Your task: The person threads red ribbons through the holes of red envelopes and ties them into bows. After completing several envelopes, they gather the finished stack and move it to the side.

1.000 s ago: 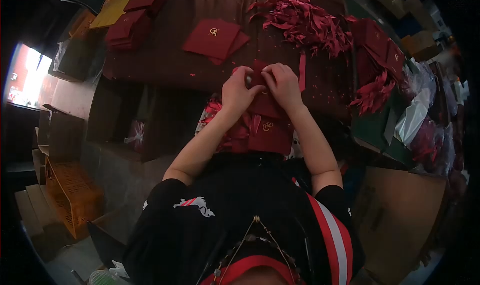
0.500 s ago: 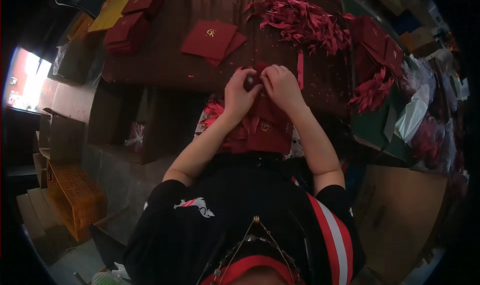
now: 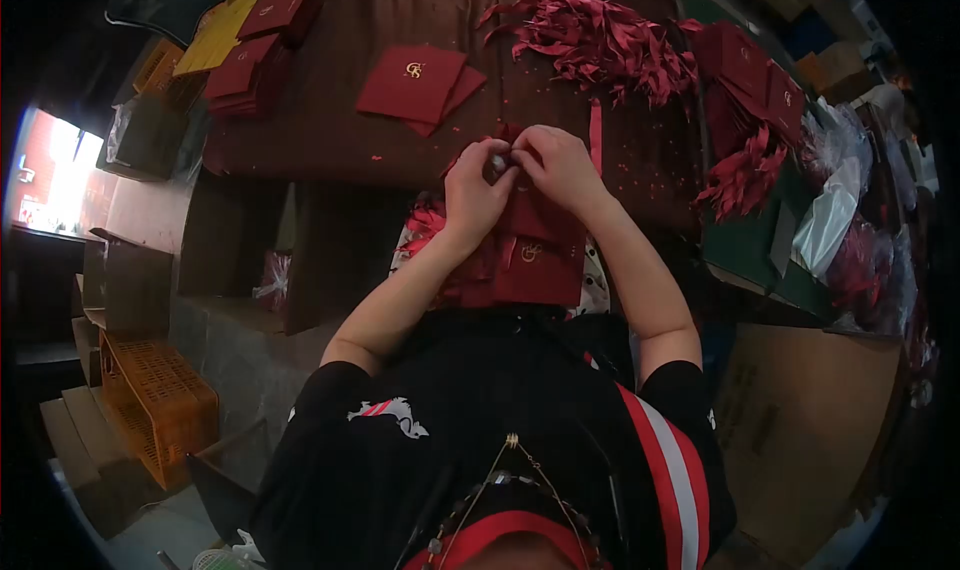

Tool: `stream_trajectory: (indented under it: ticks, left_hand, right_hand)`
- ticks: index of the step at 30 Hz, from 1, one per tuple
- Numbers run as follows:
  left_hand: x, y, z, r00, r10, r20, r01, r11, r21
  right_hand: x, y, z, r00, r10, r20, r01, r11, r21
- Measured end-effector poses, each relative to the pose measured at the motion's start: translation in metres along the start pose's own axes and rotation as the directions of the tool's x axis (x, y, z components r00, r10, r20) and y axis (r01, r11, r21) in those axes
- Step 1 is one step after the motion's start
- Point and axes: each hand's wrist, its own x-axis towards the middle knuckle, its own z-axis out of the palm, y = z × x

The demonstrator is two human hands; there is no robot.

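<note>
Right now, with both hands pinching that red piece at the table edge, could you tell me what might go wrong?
The red envelopes stacked on the lap, off the table, could slide to the floor. The left hand and right hand both pinch the red piece; it might crease or tear.

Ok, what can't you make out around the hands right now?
1. Head view: small dark red piece pinched between left hand and right hand; the fingers cover most of it, so its shape is unclear.
2. Head view: gold monogram on the dark red square card, too small to read.
3. Head view: dark red stack on the lap, partly hidden by both forearms.
</note>
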Motion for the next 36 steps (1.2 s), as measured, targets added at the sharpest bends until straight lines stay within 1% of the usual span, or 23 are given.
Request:
stream_trajectory:
  ticks: [1, 2, 3, 5, 6, 8, 9, 11, 12, 14, 15, 17, 21, 23, 24, 26, 27, 29, 30, 32, 33, 35, 36]
  left_hand:
    - [0.0, -0.001, 0.0, 0.999, 0.049, -0.01, -0.048, 0.999, 0.019]
    - [-0.001, -0.003, 0.0, 0.996, 0.093, -0.018, -0.092, 0.995, 0.04]
    - [-0.001, -0.002, -0.002, 0.996, 0.09, -0.018, -0.089, 0.995, 0.043]
    - [0.0, 0.002, -0.006, 0.994, -0.017, 0.107, 0.01, 0.998, 0.068]
    - [0.001, 0.002, -0.006, 0.994, -0.016, 0.11, 0.008, 0.998, 0.07]
    - [0.0, 0.002, -0.007, 0.994, -0.036, 0.102, 0.029, 0.997, 0.07]
    - [-0.002, 0.002, -0.007, 0.994, -0.037, 0.104, 0.029, 0.997, 0.071]
    - [-0.004, -0.001, -0.006, 0.99, -0.11, 0.086, 0.112, 0.994, -0.016]
    - [-0.004, -0.002, -0.005, 0.99, -0.108, 0.088, 0.109, 0.994, -0.018]
    - [-0.005, -0.005, -0.002, 0.989, -0.138, 0.05, 0.14, 0.99, -0.031]
    - [-0.005, -0.007, 0.0, 0.989, -0.137, 0.046, 0.139, 0.99, -0.032]
    - [-0.006, -0.01, 0.001, 0.999, -0.03, 0.013, 0.029, 0.998, 0.059]
    - [-0.004, -0.006, -0.004, 0.998, -0.02, 0.056, 0.017, 0.998, 0.062]
    - [-0.006, -0.003, -0.006, 0.997, 0.042, 0.069, -0.051, 0.99, 0.133]
    - [-0.007, -0.003, -0.006, 0.997, 0.042, 0.069, -0.051, 0.99, 0.134]
    - [-0.008, -0.003, -0.006, 0.994, 0.077, 0.073, -0.088, 0.984, 0.153]
    - [-0.007, -0.003, -0.007, 0.994, 0.076, 0.072, -0.086, 0.984, 0.153]
    - [-0.006, -0.003, -0.008, 0.996, 0.026, 0.09, -0.036, 0.994, 0.107]
    - [-0.004, -0.003, -0.009, 0.995, 0.025, 0.092, -0.035, 0.994, 0.106]
    - [-0.001, -0.003, -0.011, 0.989, -0.006, 0.145, -0.007, 0.995, 0.096]
    - [-0.001, -0.004, -0.012, 0.99, -0.006, 0.143, -0.008, 0.995, 0.095]
    - [0.0, -0.004, -0.014, 0.986, 0.0, 0.169, -0.019, 0.994, 0.111]
    - [0.0, -0.004, -0.015, 0.986, -0.001, 0.168, -0.018, 0.994, 0.112]
  right_hand:
    - [-0.002, -0.002, 0.0, 0.993, 0.116, 0.006, -0.116, 0.987, 0.111]
    - [-0.004, -0.004, 0.001, 0.973, 0.231, 0.028, -0.231, 0.947, 0.222]
    - [-0.006, -0.002, 0.005, 0.973, 0.23, 0.03, -0.231, 0.946, 0.225]
    - [-0.009, 0.004, 0.012, 0.979, 0.203, 0.012, -0.201, 0.96, 0.192]
    - [-0.008, 0.005, 0.012, 0.979, 0.204, 0.01, -0.202, 0.96, 0.194]
    - [-0.006, 0.007, 0.013, 1.0, 0.016, -0.023, -0.015, 0.998, 0.058]
    - [-0.006, 0.006, 0.012, 1.0, 0.018, -0.025, -0.016, 0.998, 0.06]
    - [-0.007, 0.003, 0.009, 0.999, 0.04, -0.016, -0.037, 0.992, 0.122]
    - [-0.009, 0.002, 0.009, 0.999, 0.041, -0.017, -0.038, 0.992, 0.12]
    - [-0.013, -0.003, 0.009, 0.993, 0.108, -0.036, -0.101, 0.98, 0.174]
    - [-0.015, -0.005, 0.009, 0.994, 0.104, -0.036, -0.097, 0.98, 0.173]
    - [-0.019, -0.007, 0.012, 0.98, 0.162, -0.114, -0.137, 0.969, 0.203]
    - [-0.019, -0.007, 0.017, 0.972, 0.188, -0.139, -0.154, 0.962, 0.224]
    - [-0.017, -0.007, 0.019, 0.973, 0.165, -0.161, -0.127, 0.967, 0.222]
    - [-0.017, -0.008, 0.018, 0.973, 0.164, -0.161, -0.127, 0.967, 0.222]
    - [-0.016, -0.01, 0.014, 0.972, 0.216, -0.088, -0.181, 0.937, 0.3]
    - [-0.015, -0.012, 0.011, 0.972, 0.216, -0.087, -0.182, 0.936, 0.3]
    - [-0.014, -0.016, 0.005, 0.936, 0.349, 0.042, -0.334, 0.845, 0.419]
    - [-0.016, -0.013, 0.007, 0.935, 0.351, 0.043, -0.336, 0.844, 0.418]
    - [-0.017, -0.004, 0.013, 0.99, 0.137, -0.028, -0.122, 0.94, 0.317]
    - [-0.017, -0.003, 0.012, 0.99, 0.136, -0.028, -0.12, 0.941, 0.317]
    - [-0.015, -0.003, 0.012, 0.999, 0.027, -0.027, -0.02, 0.975, 0.222]
    - [-0.014, -0.002, 0.013, 0.999, 0.026, -0.027, -0.019, 0.974, 0.224]
